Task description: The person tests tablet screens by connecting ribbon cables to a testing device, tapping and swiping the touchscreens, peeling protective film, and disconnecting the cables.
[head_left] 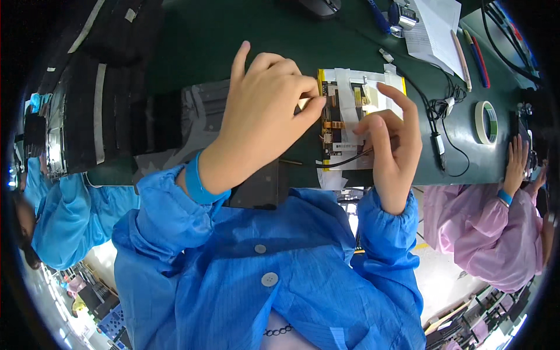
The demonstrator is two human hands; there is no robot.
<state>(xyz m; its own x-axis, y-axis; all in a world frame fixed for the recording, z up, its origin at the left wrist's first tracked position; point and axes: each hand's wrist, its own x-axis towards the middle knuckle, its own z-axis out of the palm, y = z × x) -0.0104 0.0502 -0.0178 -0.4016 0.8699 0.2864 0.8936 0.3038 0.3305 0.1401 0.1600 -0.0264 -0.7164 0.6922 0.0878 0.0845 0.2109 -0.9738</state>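
A flat device assembly lies in front of me, with a dark circuit board [328, 140] along its left side and white tape strips [345, 96] across it. My left hand [268, 102] is over its upper left edge. The thumb and index finger close together at the board's rim, and whatever is between them is too small to make out. Above the assembly's right part is my right hand [394, 140], its index finger raised and its other fingers curled in. A thin black cable [344, 162] with a brass-coloured end runs into those curled fingers.
Dark flat panels [204, 108] lie left of the assembly. To the right are tangled black cables [437, 111], a tape roll [485, 122], pens [481, 58] and paper [431, 41]. A mouse [321, 7] sits at the far edge. People in blue and pink sleeves are at both sides.
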